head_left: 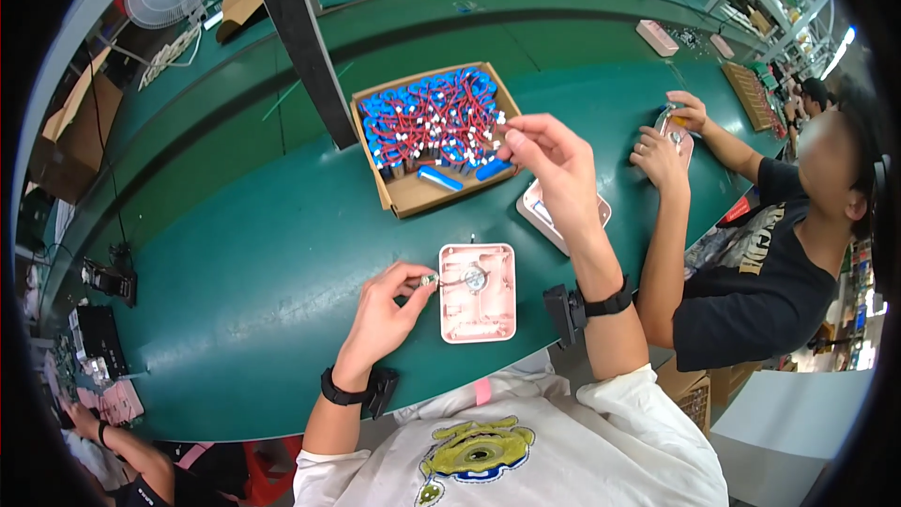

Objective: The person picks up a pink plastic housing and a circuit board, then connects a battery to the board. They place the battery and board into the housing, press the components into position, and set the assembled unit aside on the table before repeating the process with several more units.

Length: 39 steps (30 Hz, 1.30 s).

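My left hand pinches a small green circuit board at the left rim of a pink plastic housing. Thin wires run from the board into the housing, where a round silvery part sits. My right hand reaches over the right edge of a cardboard box with its thumb and fingertips together. Blue battery packs with red and black leads and white connectors fill most of this box. Whatever the right fingertips hold among the leads is too small to make out.
Behind my right forearm lies a second pink housing, partly hidden. A co-worker on the right handles another pink piece. A dark metal post rises behind the box on the green table. Another person's arm shows lower left.
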Each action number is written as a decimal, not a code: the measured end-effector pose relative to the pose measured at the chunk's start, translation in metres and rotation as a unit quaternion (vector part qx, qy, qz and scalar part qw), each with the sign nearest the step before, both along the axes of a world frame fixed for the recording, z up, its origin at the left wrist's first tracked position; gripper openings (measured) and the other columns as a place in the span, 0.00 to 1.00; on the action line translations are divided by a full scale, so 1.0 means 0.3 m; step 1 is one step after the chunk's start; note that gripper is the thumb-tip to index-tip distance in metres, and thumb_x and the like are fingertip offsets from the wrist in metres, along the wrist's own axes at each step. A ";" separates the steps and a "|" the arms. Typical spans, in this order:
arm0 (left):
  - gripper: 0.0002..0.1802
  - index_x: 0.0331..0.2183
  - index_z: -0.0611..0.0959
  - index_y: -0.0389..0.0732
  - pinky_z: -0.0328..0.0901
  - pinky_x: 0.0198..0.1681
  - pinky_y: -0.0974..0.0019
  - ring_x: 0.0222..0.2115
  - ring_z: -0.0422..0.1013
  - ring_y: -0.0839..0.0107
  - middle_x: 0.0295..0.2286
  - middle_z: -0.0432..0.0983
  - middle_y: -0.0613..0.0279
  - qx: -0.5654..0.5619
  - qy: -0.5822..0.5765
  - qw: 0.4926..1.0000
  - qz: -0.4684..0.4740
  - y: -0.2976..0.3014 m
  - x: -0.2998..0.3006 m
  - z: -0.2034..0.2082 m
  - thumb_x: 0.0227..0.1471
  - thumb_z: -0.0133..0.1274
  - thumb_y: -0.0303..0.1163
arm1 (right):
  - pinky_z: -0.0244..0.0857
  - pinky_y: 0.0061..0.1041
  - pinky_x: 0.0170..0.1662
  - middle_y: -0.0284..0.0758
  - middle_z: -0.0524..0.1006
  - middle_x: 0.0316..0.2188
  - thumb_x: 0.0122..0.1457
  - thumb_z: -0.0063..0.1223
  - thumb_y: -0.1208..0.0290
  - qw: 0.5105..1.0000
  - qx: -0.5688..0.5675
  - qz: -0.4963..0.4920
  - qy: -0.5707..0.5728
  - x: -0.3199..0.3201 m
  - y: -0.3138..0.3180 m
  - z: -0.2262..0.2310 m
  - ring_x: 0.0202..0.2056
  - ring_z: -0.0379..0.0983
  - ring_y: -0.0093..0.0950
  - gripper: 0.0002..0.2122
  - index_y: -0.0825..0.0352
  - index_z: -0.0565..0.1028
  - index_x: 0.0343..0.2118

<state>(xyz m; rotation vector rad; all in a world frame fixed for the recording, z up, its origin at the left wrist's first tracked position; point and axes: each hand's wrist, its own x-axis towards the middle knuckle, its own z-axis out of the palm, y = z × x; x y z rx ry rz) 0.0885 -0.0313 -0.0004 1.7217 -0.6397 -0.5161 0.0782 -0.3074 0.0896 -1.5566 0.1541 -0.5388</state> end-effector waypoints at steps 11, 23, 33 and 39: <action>0.09 0.46 0.81 0.29 0.75 0.50 0.66 0.45 0.80 0.68 0.44 0.82 0.54 -0.013 0.066 0.998 -0.006 -0.013 0.003 -0.001 0.64 0.54 0.19 | 0.70 0.18 0.36 0.39 0.83 0.33 0.70 0.55 0.75 0.996 0.018 0.078 -0.032 -0.089 0.067 0.083 0.32 0.79 0.21 0.09 0.75 0.79 0.46; 0.09 0.47 0.80 0.30 0.75 0.52 0.65 0.49 0.78 0.69 0.52 0.80 0.51 -0.044 0.081 0.996 -0.014 -0.036 0.012 -0.010 0.65 0.53 0.19 | 0.70 0.20 0.26 0.41 0.82 0.28 0.69 0.55 0.75 0.974 0.083 0.193 0.083 -0.132 0.090 0.021 0.23 0.77 0.23 0.07 0.76 0.79 0.40; 0.07 0.43 0.83 0.31 0.75 0.37 0.72 0.38 0.77 0.77 0.46 0.85 0.55 0.024 0.036 0.999 0.008 -0.035 0.004 0.011 0.63 0.55 0.20 | 0.71 0.18 0.32 0.36 0.83 0.32 0.66 0.59 0.78 0.958 0.084 0.215 0.169 -0.204 0.099 0.054 0.30 0.78 0.18 0.05 0.73 0.79 0.40; 0.07 0.44 0.82 0.32 0.75 0.42 0.70 0.40 0.78 0.76 0.46 0.85 0.54 -0.003 0.058 0.998 0.000 -0.050 0.009 0.006 0.65 0.54 0.20 | 0.72 0.19 0.37 0.34 0.83 0.34 0.66 0.60 0.78 0.963 0.053 0.216 0.154 -0.230 0.104 0.068 0.34 0.79 0.19 0.05 0.73 0.79 0.41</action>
